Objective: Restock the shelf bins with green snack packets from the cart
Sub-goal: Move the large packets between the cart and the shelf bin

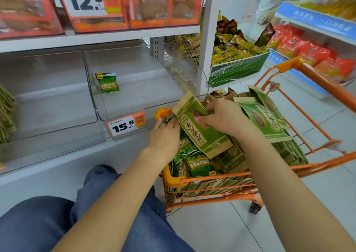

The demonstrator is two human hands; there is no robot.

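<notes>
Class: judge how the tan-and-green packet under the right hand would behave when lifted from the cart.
The tan-and-green packet looks flat and paper-faced, so probably fairly stiff, bending rather than drooping. It lies tilted on loose packets in the cart, so it may slide. The right hand covers one edge; likely light.

Both bare forearms reach forward and slightly right from the lower frame, the left one crossing above the blue-trousered knees (57,219). Left hand (163,136) lies palm down, wrist a little bent, fingers straight and close together, thumb lifted toward the upper left; fingertips are hidden, so contact there cannot be told. Right hand (224,117) sits higher and further right, knuckles up, fingers (211,108) curled downward and thumb tucked in toward the left, pinching a flat packet (200,128) between thumb and fingers.
</notes>
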